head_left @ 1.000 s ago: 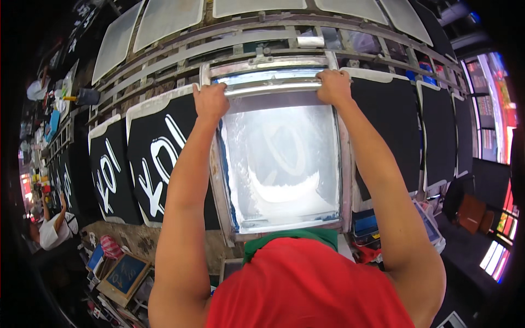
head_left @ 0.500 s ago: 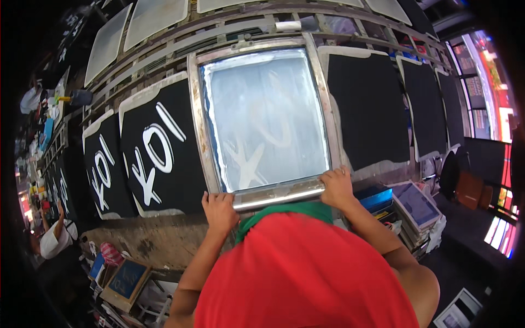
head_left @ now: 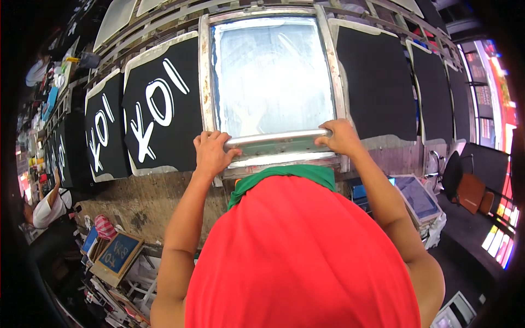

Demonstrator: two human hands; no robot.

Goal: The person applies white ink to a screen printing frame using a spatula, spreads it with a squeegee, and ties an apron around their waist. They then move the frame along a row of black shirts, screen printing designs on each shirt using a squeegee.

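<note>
A screen printing frame (head_left: 206,82) with worn rails lies in front of me on the long table. Its pale mesh (head_left: 273,71) is streaked with white and reflects light; faint brush-like shapes show through. Across the near end of the mesh is a wide squeegee (head_left: 279,140), with a silvery bar on top and a greenish face towards me. My left hand (head_left: 213,153) is closed on its left end. Around the right end, my right hand (head_left: 339,136) is closed too. The squeegee's lower edge is hard to make out.
Black panels with white brush lettering (head_left: 161,104) lie on the left, plain black panels (head_left: 377,82) on the right. Stacked frames (head_left: 418,199) stand below the table's right side, a blue framed screen (head_left: 117,254) at lower left. Another person (head_left: 52,208) is far left.
The view has shifted, so the frame sits higher in it. The squeegee now stands out plainly between my hands, which have moved up and slightly away from the frame's near edge.
</note>
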